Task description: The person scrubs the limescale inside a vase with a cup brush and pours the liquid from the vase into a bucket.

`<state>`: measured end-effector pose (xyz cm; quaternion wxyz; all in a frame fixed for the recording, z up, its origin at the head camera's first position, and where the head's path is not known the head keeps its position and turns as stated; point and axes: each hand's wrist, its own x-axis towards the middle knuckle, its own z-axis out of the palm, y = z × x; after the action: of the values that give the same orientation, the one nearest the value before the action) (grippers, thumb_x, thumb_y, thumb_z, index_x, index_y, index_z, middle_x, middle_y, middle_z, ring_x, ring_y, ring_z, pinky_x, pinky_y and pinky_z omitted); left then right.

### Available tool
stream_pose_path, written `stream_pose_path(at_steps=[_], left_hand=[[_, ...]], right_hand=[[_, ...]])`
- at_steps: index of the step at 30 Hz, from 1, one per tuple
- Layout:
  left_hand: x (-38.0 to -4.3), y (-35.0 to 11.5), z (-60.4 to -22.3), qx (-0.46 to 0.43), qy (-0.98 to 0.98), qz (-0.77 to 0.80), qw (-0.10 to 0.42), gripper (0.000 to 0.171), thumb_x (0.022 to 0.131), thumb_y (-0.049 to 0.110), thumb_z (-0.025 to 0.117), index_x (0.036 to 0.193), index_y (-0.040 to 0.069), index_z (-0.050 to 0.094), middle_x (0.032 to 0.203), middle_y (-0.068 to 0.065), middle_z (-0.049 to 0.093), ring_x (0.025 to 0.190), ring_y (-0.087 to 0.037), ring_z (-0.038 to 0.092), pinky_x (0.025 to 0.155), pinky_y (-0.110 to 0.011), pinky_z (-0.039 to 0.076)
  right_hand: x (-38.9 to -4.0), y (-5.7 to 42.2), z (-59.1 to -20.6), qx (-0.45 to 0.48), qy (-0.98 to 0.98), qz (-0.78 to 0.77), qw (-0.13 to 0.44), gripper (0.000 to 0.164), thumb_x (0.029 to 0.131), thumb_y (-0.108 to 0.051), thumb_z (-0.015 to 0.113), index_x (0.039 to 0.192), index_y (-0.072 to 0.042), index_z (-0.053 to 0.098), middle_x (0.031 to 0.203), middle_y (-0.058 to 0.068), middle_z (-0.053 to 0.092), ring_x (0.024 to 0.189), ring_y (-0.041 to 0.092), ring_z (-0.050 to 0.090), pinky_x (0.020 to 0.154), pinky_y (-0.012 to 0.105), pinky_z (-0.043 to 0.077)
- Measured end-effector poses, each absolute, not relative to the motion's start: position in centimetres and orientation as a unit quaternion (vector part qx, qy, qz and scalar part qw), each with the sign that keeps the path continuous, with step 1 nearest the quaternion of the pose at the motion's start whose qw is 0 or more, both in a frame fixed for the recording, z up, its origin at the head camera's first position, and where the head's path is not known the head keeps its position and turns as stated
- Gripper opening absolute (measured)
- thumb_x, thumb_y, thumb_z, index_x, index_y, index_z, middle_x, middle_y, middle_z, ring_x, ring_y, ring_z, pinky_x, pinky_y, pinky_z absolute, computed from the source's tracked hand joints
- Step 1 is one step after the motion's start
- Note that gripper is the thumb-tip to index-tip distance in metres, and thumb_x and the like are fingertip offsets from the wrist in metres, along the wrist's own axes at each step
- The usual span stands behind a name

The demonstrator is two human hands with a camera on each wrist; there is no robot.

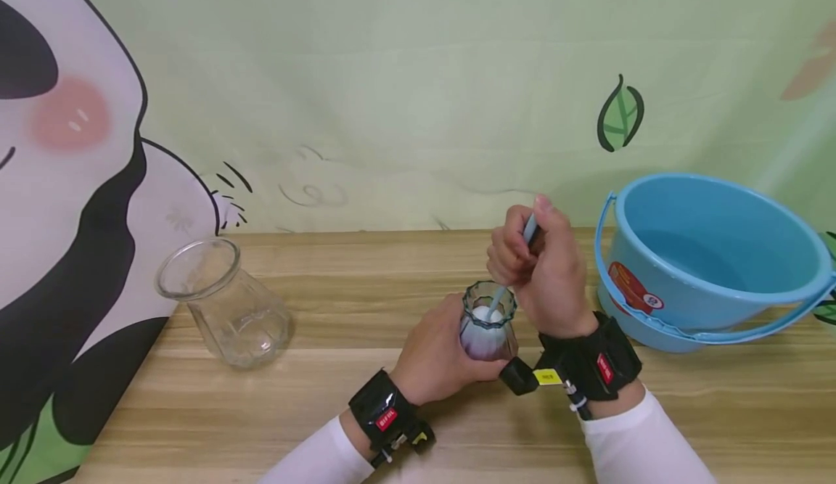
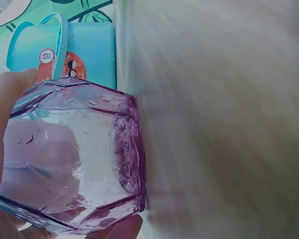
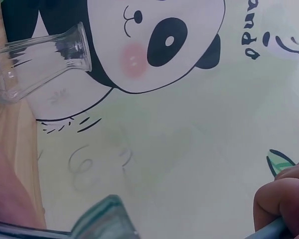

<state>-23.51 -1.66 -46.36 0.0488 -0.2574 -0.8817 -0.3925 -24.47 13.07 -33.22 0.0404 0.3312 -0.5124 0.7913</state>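
A small faceted glass vase (image 1: 485, 350), greenish at its scalloped rim and purple lower down, stands tilted slightly in my left hand (image 1: 431, 361), which grips it round the side. My right hand (image 1: 545, 273) is curled round the pale blue handle of a sponge brush (image 1: 498, 300) above the vase. The handle slants down through the mouth, and its whitish rounded head is inside the glass. In the left wrist view, the rounded head (image 2: 42, 159) shows through the purple wall, short of the base. The right wrist view catches only the curled fingers (image 3: 279, 199) and part of the rim.
A clear glass jar (image 1: 244, 317) with a wide lip stands on the wooden table (image 1: 313, 411) at the left. To the right is a light blue bucket (image 1: 692, 317), its handle lowered toward the front. A printed panda cloth (image 1: 392, 107) hangs behind the table.
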Motion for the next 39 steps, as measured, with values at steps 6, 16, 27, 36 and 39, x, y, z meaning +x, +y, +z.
stream_pose_path(at_steps=[6,16,27,36,39], left_hand=[[-23.5,-1.7,-46.5,-0.255,-0.880,-0.398,0.049,0.067,0.064,0.061,0.081,0.114,0.026,0.051,0.097,0.013,0.055,0.080,-0.005,0.053,0.063,-0.025,0.047],[-23.4,-1.5,-46.3,-0.270,-0.869,-0.411,0.051,0.070,0.066,0.058,0.082,0.118,0.026,0.048,0.098,0.011,0.054,0.080,-0.006,0.052,0.063,-0.024,0.047],[-23.6,-1.4,-46.3,-0.285,-0.863,-0.412,0.060,0.066,0.067,0.050,0.084,0.118,0.027,0.047,0.099,0.012,0.056,0.080,-0.005,0.053,0.062,-0.023,0.048],[-23.6,-1.7,-46.4,-0.289,-0.859,-0.418,0.054,0.069,0.067,0.052,0.083,0.120,0.029,0.046,0.101,0.012,0.055,0.083,-0.004,0.053,0.065,-0.024,0.049],[-23.6,-1.6,-46.3,-0.290,-0.858,-0.421,0.052,0.069,0.067,0.052,0.083,0.120,0.028,0.046,0.101,0.012,0.055,0.083,-0.004,0.053,0.066,-0.024,0.049]], right_hand=[[-24.5,12.4,-33.8,0.331,-0.526,0.783,0.026,0.049,0.106,-0.034,0.021,0.064,-0.011,0.032,0.050,-0.001,0.023,0.039,0.014,0.021,0.033,0.034,0.011],[-24.6,11.1,-34.9,0.320,-0.559,0.764,0.015,0.048,0.106,-0.030,0.022,0.064,-0.010,0.035,0.051,-0.002,0.025,0.040,0.016,0.023,0.034,0.035,0.014],[-24.5,10.8,-35.2,0.316,-0.590,0.742,0.028,0.050,0.106,-0.031,0.025,0.064,-0.007,0.035,0.051,-0.003,0.027,0.041,0.017,0.024,0.036,0.035,0.016],[-24.3,10.6,-35.1,0.318,-0.596,0.737,0.030,0.050,0.106,-0.032,0.024,0.064,-0.008,0.036,0.052,-0.002,0.027,0.042,0.018,0.024,0.037,0.042,0.015],[-24.2,10.8,-34.9,0.319,-0.595,0.737,0.031,0.050,0.106,-0.034,0.023,0.065,-0.009,0.036,0.052,-0.002,0.027,0.042,0.018,0.024,0.037,0.041,0.015]])
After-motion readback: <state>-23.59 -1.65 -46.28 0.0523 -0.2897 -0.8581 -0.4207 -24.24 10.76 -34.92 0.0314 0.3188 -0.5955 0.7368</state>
